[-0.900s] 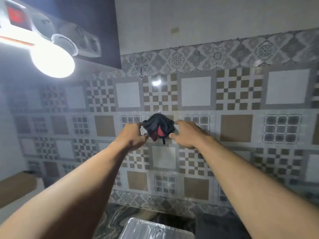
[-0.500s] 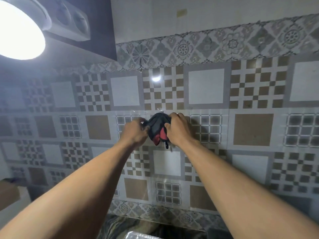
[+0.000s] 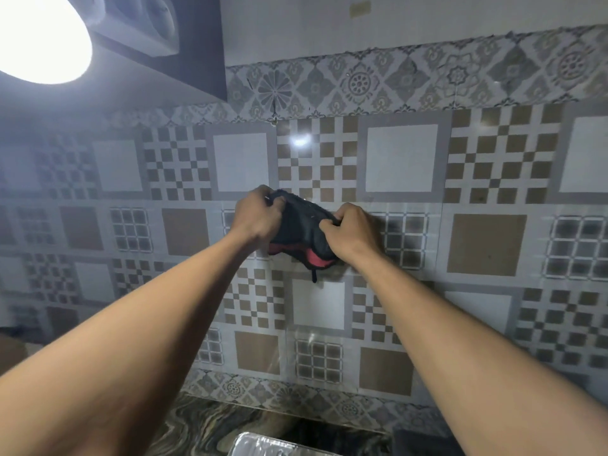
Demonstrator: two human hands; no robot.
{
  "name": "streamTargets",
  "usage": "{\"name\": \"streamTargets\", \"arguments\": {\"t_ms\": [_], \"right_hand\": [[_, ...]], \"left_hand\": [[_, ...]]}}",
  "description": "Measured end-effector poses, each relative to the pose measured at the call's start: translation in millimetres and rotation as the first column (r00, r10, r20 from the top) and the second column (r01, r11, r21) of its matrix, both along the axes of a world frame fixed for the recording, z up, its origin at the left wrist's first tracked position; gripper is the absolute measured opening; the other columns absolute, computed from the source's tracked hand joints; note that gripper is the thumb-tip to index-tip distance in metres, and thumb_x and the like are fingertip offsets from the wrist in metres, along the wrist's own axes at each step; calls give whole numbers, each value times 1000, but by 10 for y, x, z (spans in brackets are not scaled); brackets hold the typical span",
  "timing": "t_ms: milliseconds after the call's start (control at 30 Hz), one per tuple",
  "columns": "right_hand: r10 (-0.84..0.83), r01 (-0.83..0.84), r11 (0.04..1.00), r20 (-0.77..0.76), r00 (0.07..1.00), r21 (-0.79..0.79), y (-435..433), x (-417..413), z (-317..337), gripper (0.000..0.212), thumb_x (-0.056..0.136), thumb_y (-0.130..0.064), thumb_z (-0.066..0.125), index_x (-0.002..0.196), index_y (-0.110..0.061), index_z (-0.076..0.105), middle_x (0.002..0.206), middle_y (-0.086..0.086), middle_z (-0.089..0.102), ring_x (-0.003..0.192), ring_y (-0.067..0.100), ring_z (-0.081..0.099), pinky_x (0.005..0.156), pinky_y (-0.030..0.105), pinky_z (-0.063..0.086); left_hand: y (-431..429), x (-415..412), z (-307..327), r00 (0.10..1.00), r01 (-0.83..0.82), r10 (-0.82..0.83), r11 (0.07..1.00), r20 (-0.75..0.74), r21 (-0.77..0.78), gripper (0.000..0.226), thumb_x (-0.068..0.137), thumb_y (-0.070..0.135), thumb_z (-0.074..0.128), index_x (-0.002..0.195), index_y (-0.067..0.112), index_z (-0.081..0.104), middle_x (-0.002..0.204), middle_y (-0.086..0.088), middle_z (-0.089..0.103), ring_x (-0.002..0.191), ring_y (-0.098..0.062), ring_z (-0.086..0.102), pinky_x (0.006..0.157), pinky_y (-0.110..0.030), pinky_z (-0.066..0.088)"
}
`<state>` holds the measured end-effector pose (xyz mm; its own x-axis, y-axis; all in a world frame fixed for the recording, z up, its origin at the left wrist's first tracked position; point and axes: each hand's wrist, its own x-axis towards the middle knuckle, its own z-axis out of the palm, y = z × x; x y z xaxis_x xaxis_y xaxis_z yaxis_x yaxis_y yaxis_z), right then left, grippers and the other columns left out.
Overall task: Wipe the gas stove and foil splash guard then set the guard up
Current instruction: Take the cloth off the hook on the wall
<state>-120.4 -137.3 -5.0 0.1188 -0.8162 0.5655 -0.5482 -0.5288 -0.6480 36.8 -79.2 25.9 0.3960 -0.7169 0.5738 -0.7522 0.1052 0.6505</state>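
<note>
A dark cloth (image 3: pixel 301 230) with a red underside is held up against the patterned tiled wall (image 3: pixel 401 159). My left hand (image 3: pixel 258 215) grips its upper left edge and my right hand (image 3: pixel 353 233) grips its right side, both arms stretched out. A short dark loop hangs from the cloth's bottom. A strip of the silver foil splash guard (image 3: pixel 273 445) shows at the bottom edge of the view. The gas stove is out of view.
A bright round lamp (image 3: pixel 39 37) glares at the top left beside a dark cabinet (image 3: pixel 197 44). A marbled dark countertop (image 3: pixel 210 426) runs below the tiles. A brown box edge (image 3: pixel 10 353) sits at the far left.
My hands have closed in on the cloth and spread it wider between them. The view has tilted up slightly, so less of the foil guard shows.
</note>
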Motion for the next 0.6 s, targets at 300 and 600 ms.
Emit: {"name": "streamTargets", "arguments": {"t_ms": [300, 600], "right_hand": [[137, -122, 953, -36, 990, 277, 424, -712, 3, 24, 88, -21, 51, 65, -17, 46, 58, -1, 37, 52, 16, 37, 52, 28, 28], [69, -335, 711, 413, 908, 618, 879, -1538, -391, 23, 93, -34, 53, 95, -19, 70, 99, 9, 72, 98, 29, 68, 93, 49, 55]], "left_hand": [[283, -402, -25, 979, 191, -178, 971, -97, 142, 22, 95, 28, 61, 104, 10, 70, 106, -12, 70, 100, -33, 65, 89, -47, 57], [755, -1651, -559, 835, 490, -360, 831, -416, 263, 18, 87, 13, 66, 97, 2, 75, 96, -13, 76, 89, -28, 72, 73, -34, 57]]}}
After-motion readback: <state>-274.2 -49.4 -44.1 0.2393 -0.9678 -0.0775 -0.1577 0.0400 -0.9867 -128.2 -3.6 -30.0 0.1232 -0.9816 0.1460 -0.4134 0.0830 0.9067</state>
